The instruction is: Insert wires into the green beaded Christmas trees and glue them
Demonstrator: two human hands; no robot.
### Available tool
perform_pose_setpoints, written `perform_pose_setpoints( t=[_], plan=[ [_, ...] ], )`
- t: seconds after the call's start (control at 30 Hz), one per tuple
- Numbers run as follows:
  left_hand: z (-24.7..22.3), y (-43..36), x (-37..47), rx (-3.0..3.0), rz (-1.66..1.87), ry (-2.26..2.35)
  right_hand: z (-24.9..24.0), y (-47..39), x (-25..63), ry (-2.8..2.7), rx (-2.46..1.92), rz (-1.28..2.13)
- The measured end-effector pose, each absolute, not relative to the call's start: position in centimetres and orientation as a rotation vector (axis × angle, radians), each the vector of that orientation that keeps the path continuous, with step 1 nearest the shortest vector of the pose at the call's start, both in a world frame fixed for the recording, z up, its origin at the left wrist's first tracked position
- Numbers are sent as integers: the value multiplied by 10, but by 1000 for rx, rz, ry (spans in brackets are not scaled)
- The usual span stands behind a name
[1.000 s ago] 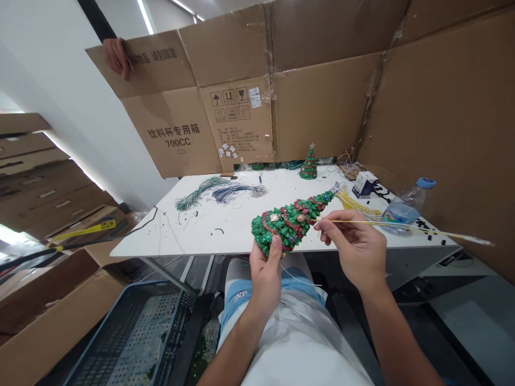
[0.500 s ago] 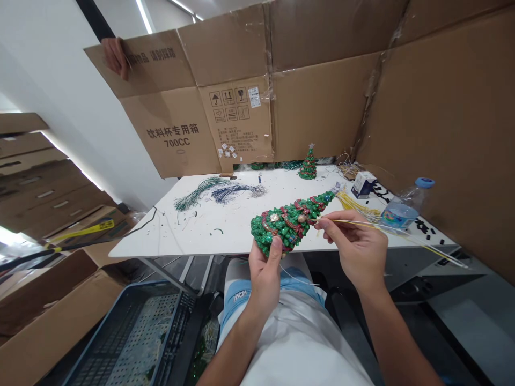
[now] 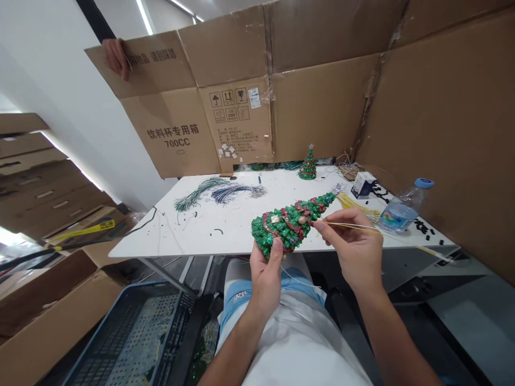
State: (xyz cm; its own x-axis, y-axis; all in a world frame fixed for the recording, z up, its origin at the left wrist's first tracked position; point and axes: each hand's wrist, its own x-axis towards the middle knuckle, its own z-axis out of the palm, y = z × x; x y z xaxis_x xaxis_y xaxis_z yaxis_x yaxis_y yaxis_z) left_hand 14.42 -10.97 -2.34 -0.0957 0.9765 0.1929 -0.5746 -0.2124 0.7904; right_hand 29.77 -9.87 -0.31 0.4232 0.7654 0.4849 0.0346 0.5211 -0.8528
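While gripping the wide base of the green beaded tree (image 3: 290,222), left hand (image 3: 266,279) closed firmly around it, thumb pressed up against the beads. Tree tilted on its side above the near edge of the white table (image 3: 209,228), tip pointing right and away. Right hand (image 3: 356,247) pinched shut on a thin yellow wire (image 3: 386,231), fingertips now touching the tree's flank just beside a small gold ornament. Compared with a second ago: long free end of the wire dropped lower toward the right, blurred and hard to follow; pinch drawn slightly closer to the tree. Judged from this, wire being worked into the beads rather than merely held near. Both hands close together, tree between them. On the table farther off: a second small tree (image 3: 308,165), wire bundles (image 3: 217,192), a water bottle (image 3: 402,210).
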Motion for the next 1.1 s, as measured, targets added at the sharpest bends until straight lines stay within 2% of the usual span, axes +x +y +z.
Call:
perform_pose_setpoints(
  t=[0.2, 0.77, 0.93, 1.1],
  plan=[
    [-21, -109, 145, 769, 1616, 633, -8, -97, 303, -1083, -772, 717],
    [-34, -110, 146, 851, 1600, 669, -5, -93, 289, -951, -838, 418],
    [-28, -111, 147, 840, 1596, 592, -8, -93, 282, -970, -880, 555],
    [-23, -114, 148, 804, 1578, 559, -32, -84, 277, -933, -977, 795]
  ],
)
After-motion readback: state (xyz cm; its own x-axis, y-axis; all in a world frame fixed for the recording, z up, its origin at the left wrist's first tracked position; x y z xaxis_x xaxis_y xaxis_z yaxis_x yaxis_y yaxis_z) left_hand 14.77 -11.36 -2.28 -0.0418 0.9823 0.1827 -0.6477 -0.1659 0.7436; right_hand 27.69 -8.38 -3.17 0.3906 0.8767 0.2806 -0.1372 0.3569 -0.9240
